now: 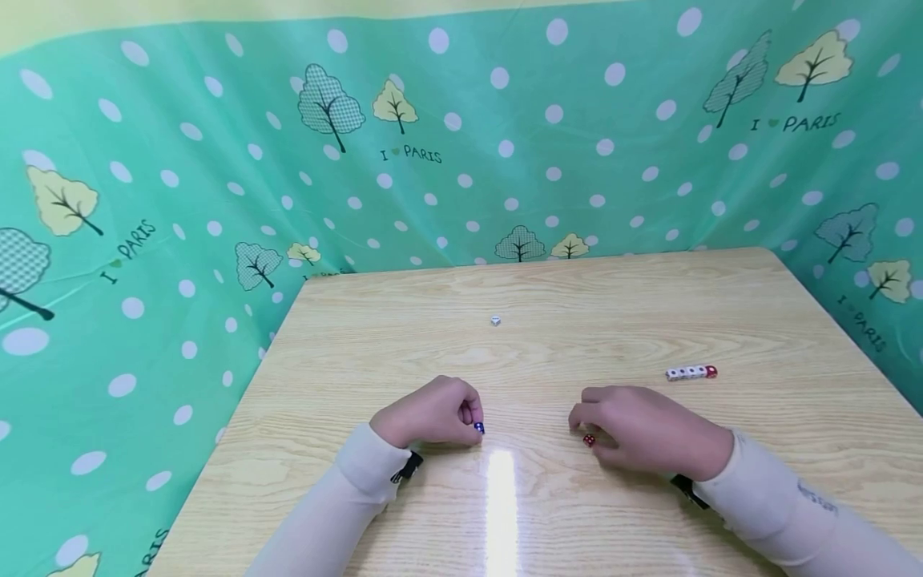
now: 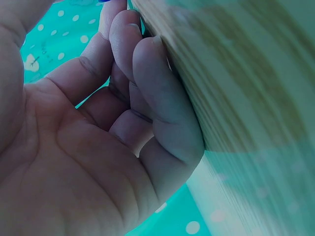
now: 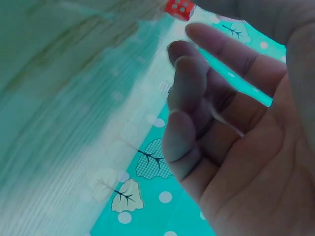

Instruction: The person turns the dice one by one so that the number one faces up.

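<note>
My left hand (image 1: 436,413) pinches a small blue die (image 1: 479,428) between thumb and index finger, low over the table. In the left wrist view, only a sliver of blue shows at the top edge, and the other fingers (image 2: 157,93) are bent against the tabletop. A red die (image 1: 589,440) with white pips lies between the parted thumb and index finger of my right hand (image 1: 638,429). In the right wrist view, the thumb is right beside the red die (image 3: 179,9), while the index fingertip (image 3: 197,32) is apart from it.
Beyond my right hand, a straight row of white dice (image 1: 687,373) ends in a red die (image 1: 711,372) on its right. A single white die (image 1: 495,320) sits farther back on the wood-grain table (image 1: 389,320). A green patterned cloth (image 1: 461,176) hangs behind and beside the table.
</note>
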`<state>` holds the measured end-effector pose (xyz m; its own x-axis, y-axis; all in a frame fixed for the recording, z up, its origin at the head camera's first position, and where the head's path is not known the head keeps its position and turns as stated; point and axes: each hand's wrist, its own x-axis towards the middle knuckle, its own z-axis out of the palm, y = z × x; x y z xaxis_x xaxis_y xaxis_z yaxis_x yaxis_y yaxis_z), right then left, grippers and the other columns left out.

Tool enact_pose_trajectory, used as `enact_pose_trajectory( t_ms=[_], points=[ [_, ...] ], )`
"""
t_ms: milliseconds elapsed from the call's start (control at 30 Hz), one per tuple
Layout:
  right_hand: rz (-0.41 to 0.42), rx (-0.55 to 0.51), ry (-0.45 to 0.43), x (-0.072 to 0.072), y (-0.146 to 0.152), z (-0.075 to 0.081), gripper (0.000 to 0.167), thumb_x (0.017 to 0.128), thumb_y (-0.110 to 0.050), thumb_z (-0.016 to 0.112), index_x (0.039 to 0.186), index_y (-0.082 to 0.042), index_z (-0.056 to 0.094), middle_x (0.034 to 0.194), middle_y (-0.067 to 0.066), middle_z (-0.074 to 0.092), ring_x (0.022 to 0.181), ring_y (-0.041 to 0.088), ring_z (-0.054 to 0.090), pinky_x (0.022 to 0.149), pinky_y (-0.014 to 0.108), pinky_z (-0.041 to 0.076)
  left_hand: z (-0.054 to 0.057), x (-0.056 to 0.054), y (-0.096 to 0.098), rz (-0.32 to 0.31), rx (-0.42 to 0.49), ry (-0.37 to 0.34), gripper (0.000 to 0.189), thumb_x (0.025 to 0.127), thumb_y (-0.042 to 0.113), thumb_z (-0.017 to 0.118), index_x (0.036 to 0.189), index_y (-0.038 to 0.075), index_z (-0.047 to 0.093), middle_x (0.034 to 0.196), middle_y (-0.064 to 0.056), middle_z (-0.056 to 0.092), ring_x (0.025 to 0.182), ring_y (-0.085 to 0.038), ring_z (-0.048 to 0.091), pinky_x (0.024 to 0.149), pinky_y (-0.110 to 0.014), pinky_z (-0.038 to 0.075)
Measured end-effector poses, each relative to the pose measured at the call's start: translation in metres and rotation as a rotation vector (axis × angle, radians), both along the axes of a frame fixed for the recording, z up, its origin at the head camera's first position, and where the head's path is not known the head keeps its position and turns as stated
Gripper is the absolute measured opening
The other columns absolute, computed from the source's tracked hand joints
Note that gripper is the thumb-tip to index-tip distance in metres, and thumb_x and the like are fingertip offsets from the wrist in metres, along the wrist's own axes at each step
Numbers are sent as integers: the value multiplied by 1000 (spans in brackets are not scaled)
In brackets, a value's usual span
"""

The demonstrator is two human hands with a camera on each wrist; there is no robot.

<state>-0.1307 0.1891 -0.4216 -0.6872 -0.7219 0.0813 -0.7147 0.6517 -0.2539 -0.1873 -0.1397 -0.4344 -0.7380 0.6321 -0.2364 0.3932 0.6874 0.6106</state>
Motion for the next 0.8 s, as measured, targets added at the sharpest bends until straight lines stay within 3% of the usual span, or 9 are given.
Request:
enact_pose_trajectory(
  t_ms=[100,300,800],
  points=[
    [47,-7,21,0,-2,0,24,81,-6,80,93,-26,74,81,-15,54,67,-2,43,62,21,45,1,0,0,-1,1,4,14,77,14,82,79,20,69,73,9,63,67,-5,54,65,-22,48],
    [65,-15,40,-1,-2,-2,27,79,-3,78,84,-28,72,79,-17,54,68,-3,45,62,21,46,1,0,1,-1,-3,13,14,77,14,82,79,21,69,73,9,63,68,-5,54,65,-22,48],
    [65,-78,-33,-5,2,2,17,84,-13,81,89,-28,73,83,-20,56,70,0,52,65,19,48,4,1,1,6,2,-6,14,78,13,82,79,19,70,72,9,61,67,-5,53,64,-21,47]
  ],
)
